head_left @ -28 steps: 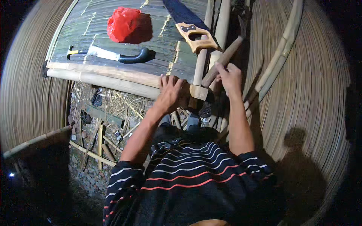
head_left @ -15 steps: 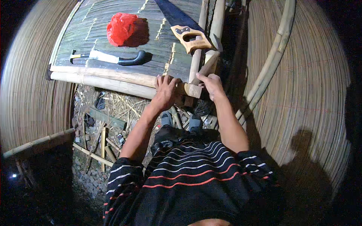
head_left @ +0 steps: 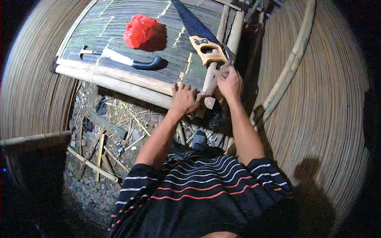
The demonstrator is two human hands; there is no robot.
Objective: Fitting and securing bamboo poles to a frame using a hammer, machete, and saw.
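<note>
My left hand [head_left: 185, 100] rests at the front right corner of a bamboo-slat platform [head_left: 119, 39]. Its fingers bend over the pale wooden rail [head_left: 131, 79], and the thumb reaches toward the rail end. My right hand [head_left: 230, 84] is closed at the right edge, just below the handsaw [head_left: 204, 48]; what its fingers hold is mostly hidden. The saw lies flat, its wooden handle toward me and its dark blade pointing away. A pale cut wood end [head_left: 210, 103] shows between my hands.
On the platform lie a crumpled red plastic bag [head_left: 139, 31] and a hammer [head_left: 121, 57] with a white-wrapped, black-ended handle. Bamboo sticks [head_left: 100, 154], straw and rubble cover the ground below. A bamboo pole [head_left: 283, 71] crosses the woven wall [head_left: 325, 99] at right.
My right hand has moved away from me along the platform's right edge, closer to the saw handle. My left hand remains on the rail, its thumb now nearer the corner. The view has shifted slightly.
</note>
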